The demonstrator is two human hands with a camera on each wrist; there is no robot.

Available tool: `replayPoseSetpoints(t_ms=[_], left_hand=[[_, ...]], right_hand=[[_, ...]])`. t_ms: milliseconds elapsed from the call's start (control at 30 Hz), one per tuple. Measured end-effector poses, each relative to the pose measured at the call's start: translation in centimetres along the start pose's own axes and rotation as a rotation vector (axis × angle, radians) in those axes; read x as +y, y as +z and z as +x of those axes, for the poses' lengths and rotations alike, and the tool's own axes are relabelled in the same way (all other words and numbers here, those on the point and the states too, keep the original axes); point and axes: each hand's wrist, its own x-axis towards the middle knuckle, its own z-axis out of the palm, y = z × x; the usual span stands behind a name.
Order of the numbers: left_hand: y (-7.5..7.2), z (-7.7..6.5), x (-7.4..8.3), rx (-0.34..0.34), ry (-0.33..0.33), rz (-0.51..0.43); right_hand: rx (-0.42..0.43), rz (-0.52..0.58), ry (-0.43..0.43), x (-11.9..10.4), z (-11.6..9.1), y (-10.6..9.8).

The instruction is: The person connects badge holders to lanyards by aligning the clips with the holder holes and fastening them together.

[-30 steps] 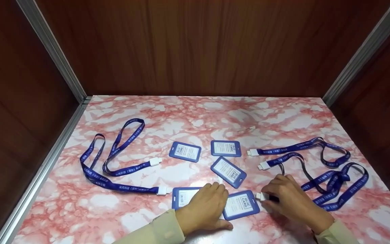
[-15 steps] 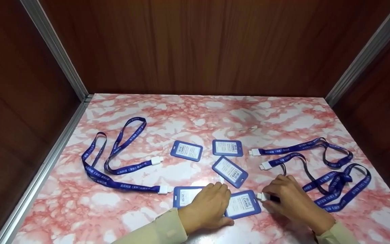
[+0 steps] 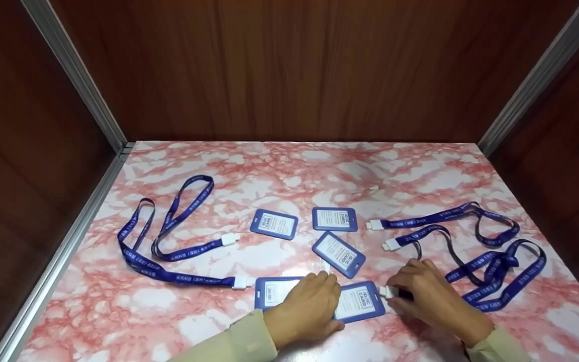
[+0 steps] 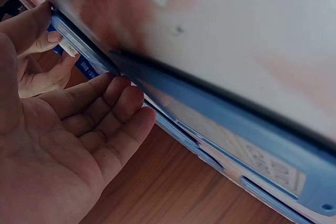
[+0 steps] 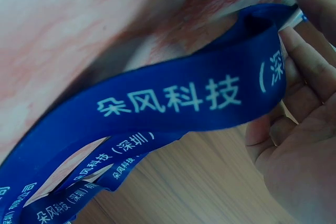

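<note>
In the head view my left hand (image 3: 304,306) holds the left end of a blue-framed ID card holder (image 3: 360,300), thumb at the near edge and fingers at the far edge. Under the same hand lies a second card holder (image 3: 275,292), partly covered. My right hand (image 3: 427,296) pinches the white clip (image 3: 389,291) of a blue lanyard close to the first holder's slotted end; whether clip and slot touch is unclear. In the right wrist view the blue strap (image 5: 173,95) of a lanyard curves away from the right fingers (image 5: 304,59).
Behind the hands lie three more card holders: left (image 3: 274,223), upper right (image 3: 334,219) and slanted (image 3: 339,254). Two lanyards (image 3: 184,216) (image 3: 179,277) spread on the left. Others (image 3: 430,219) (image 3: 415,235) lie right. Wooden panels (image 3: 299,70) wall the marbled table (image 3: 259,161).
The left thumb has drawn slightly inward over the near corner of the card holder. The right hand keeps its pinch on the lanyard clip, and the other items lie as before.
</note>
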Motion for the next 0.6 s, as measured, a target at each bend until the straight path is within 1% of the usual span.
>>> replayPoseSetpoints(t_ms=[100,333,600], left_hand=[[-0.04,0.03,0.07,-0.014,-0.011,-0.016],[0.01,0.04,0.07,-0.038,-0.01,-0.01],[-0.01,0.22,-0.03,-0.051,-0.004,-0.028]], right_hand=[[-0.007,0.004,0.005,-0.02,-0.04,-0.03],[-0.056,0.014,0.037,-0.22,0.01,-0.2],[-0.07,0.01,0.057,-0.29,0.06,-0.29]])
